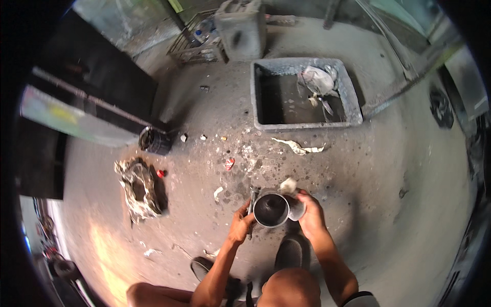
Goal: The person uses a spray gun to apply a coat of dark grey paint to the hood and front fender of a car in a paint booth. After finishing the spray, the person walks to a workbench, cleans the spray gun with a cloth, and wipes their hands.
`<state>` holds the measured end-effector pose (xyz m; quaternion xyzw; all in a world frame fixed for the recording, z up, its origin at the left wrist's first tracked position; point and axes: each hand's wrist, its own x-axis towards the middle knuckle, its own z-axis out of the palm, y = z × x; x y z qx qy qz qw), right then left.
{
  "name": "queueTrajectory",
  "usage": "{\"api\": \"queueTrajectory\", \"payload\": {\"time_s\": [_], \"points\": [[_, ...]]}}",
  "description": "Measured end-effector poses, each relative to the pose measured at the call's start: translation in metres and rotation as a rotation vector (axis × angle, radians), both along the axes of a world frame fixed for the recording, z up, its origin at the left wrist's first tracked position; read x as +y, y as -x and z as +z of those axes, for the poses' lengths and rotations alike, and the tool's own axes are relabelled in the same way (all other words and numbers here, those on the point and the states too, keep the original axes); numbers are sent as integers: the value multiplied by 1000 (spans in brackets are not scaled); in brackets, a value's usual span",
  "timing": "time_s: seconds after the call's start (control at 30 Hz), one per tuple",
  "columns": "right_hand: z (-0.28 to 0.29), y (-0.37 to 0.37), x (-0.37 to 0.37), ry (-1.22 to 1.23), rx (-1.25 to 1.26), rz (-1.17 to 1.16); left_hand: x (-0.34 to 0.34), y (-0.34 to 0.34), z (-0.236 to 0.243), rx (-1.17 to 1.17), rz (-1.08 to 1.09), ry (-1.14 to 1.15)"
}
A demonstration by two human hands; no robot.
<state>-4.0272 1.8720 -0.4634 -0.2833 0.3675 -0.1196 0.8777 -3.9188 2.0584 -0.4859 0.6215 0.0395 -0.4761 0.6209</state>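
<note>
Above my feet, a round metal cup (271,210) with a bright rim and dark inside is held between my hands, its mouth facing up. My left hand (240,223) is closed at its left side, around a narrow metal piece (251,207) that runs along the cup. Closed fingers of my right hand (311,219) hold a smaller greyish cylinder (296,209) against the cup's right side. Just above this cylinder is a blurred cream-coloured piece (289,185); whether it is attached cannot be made out.
A grey rectangular tub (255,94) with dark liquid and a crumpled plastic bag (317,79) stands ahead. A dark can (154,141) and a paint-crusted ring-shaped object (150,197) are at the left. Scraps litter the stained floor. Behind stand a jerrycan (240,30) and a rack (192,43).
</note>
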Motion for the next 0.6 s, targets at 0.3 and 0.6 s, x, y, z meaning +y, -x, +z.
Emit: {"api": "queueTrajectory", "payload": {"time_s": [0.3,0.6], "points": [[143,-16,10,1485,-7,419,-2,-7,21,-165,60,-162],[140,-52,29,1710,182,1319,10,-18,40,-432,105,-152]]}}
